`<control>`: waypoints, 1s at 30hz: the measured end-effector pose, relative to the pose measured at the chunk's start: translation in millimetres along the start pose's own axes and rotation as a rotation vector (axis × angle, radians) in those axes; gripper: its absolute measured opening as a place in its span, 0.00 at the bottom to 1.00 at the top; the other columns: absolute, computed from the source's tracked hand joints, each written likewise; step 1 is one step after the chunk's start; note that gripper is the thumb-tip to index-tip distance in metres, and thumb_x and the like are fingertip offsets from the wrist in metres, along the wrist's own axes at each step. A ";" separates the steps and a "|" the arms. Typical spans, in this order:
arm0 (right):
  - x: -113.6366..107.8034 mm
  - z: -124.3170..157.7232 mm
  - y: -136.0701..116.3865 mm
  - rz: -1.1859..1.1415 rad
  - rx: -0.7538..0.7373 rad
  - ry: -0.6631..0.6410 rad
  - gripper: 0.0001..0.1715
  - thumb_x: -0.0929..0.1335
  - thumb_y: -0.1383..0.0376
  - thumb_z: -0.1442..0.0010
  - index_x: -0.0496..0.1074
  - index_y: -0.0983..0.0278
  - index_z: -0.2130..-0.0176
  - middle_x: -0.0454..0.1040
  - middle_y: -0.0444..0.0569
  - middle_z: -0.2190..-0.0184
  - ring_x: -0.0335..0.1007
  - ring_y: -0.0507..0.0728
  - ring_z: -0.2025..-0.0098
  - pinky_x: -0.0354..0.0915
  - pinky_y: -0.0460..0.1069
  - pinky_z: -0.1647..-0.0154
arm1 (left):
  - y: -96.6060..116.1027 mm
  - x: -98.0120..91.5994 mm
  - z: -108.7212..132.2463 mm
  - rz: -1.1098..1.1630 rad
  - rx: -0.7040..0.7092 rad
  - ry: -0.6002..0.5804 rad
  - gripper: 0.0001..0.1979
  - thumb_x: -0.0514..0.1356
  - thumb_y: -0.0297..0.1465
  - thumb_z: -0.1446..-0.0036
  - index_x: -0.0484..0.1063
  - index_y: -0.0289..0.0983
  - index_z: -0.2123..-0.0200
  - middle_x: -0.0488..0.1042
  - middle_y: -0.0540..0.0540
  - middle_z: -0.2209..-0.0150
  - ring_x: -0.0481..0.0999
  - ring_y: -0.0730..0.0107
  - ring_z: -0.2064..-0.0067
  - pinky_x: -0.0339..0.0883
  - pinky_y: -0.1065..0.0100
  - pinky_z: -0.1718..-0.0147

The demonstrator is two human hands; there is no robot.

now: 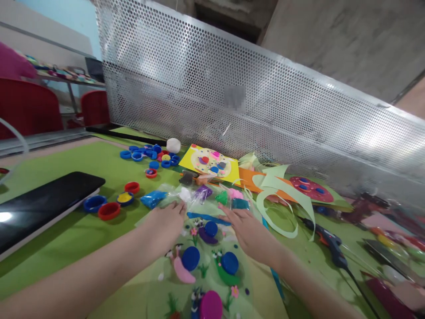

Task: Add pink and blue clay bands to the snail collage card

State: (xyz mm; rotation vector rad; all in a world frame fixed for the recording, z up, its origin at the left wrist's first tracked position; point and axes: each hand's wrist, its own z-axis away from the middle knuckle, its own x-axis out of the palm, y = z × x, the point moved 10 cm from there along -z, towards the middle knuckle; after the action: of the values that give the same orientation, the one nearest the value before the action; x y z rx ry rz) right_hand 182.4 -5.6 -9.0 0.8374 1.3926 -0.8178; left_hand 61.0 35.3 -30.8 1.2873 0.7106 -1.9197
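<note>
My left fingers [179,207] and right fingers [229,213] extend, ungripping, at the blue strip [206,216], probably soft, best held by its ends.

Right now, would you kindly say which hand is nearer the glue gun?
Right. The right hand is left of the glue gun, apart from it, at the right end of the blue strip; the left hand is farther left, by the strip's other end.

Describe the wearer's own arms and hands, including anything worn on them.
Both the left hand and right hand are bare, without gloves. The slim forearms show no sleeves, watch or bracelets. No rings stand out, but the fingers are somewhat blurred.
</note>
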 end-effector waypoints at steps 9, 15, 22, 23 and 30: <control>-9.6 4.8 10.8 -0.038 0.067 0.065 0.37 0.56 0.78 0.46 0.48 0.71 0.38 0.71 0.54 0.53 0.61 0.59 0.51 0.58 0.56 0.48 | -1.8 -0.5 1.2 0.019 -0.012 0.010 0.35 0.49 0.14 0.53 0.48 0.24 0.39 0.46 0.30 0.37 0.50 0.54 0.37 0.55 0.55 0.44; -2.7 2.8 4.8 -0.014 0.034 0.026 0.36 0.56 0.78 0.44 0.46 0.70 0.37 0.69 0.54 0.49 0.57 0.58 0.46 0.58 0.54 0.47 | -0.9 -3.9 0.6 0.055 -0.017 0.017 0.37 0.50 0.12 0.57 0.49 0.24 0.40 0.47 0.30 0.37 0.51 0.52 0.37 0.57 0.54 0.45; -2.6 5.0 4.8 0.023 0.047 -0.018 0.36 0.57 0.78 0.46 0.50 0.73 0.38 0.69 0.57 0.51 0.60 0.60 0.49 0.58 0.55 0.49 | 1.0 -3.1 2.9 0.002 0.019 0.014 0.36 0.49 0.13 0.55 0.48 0.22 0.40 0.47 0.29 0.37 0.51 0.52 0.37 0.56 0.55 0.44; -2.9 5.5 5.5 0.026 0.053 -0.020 0.37 0.57 0.78 0.46 0.49 0.73 0.38 0.69 0.56 0.51 0.60 0.60 0.49 0.58 0.55 0.49 | 1.1 -2.3 2.9 -0.011 0.025 0.012 0.36 0.49 0.13 0.55 0.47 0.21 0.40 0.46 0.28 0.37 0.51 0.52 0.37 0.56 0.55 0.44; -6.9 10.7 6.6 -0.029 0.075 -0.034 0.40 0.57 0.79 0.48 0.48 0.71 0.37 0.71 0.55 0.52 0.61 0.61 0.49 0.57 0.57 0.49 | 1.3 -3.4 3.1 0.026 0.020 0.006 0.35 0.49 0.13 0.55 0.47 0.20 0.40 0.45 0.27 0.38 0.49 0.51 0.37 0.55 0.54 0.44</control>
State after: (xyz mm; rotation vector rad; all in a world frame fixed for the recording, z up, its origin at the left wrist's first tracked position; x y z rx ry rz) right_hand 193.1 -11.8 -2.0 0.8582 1.3537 -0.9073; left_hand 61.3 33.1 -26.7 1.3094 0.6764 -1.9075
